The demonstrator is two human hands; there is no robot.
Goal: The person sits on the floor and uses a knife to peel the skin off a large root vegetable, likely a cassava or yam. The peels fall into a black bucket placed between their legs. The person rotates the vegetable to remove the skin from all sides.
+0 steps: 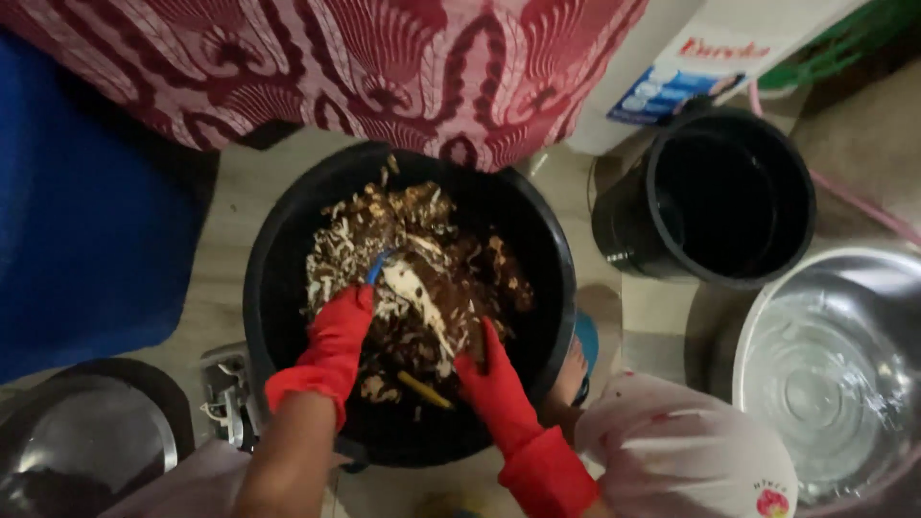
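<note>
Diagonally, peeler (413, 288) runs upper-left to lower-right.

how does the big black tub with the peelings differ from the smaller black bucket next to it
The black tub is wider and holds a heap of brown and white peelings; the black bucket is narrower and looks empty inside. Both red-gloved hands, left hand and right hand, reach into the tub; nothing touches the bucket. The tub sits in the middle, the bucket to its upper right. Both are round, black and open-topped.

Both hands gloved in red, lowered.
Left hand (338, 331) is curled closed; right hand (487, 379) is pressed palm down, forearms bare.
</note>
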